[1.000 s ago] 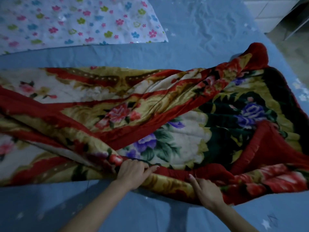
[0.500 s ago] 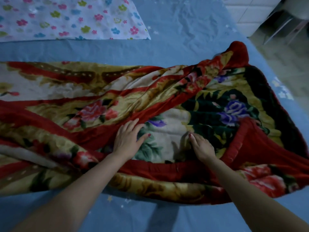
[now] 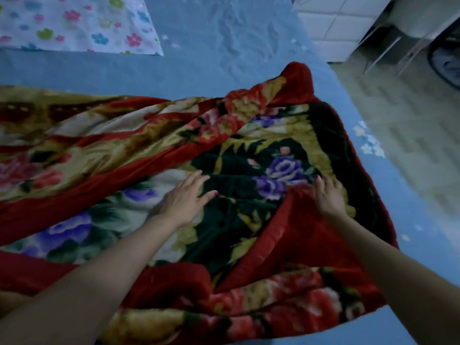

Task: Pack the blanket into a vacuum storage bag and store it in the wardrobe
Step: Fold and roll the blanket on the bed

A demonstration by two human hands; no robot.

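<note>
The blue bed sheet is lying under the floral blanket. I am pressing my left hand and right hand flat, gripping nothing. I should be sweeping outward, flattening the red fold before folding.

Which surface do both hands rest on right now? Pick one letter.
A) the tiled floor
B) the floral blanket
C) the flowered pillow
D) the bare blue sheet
B: the left hand and right hand lie with fingers spread on the floral blanket.
</note>
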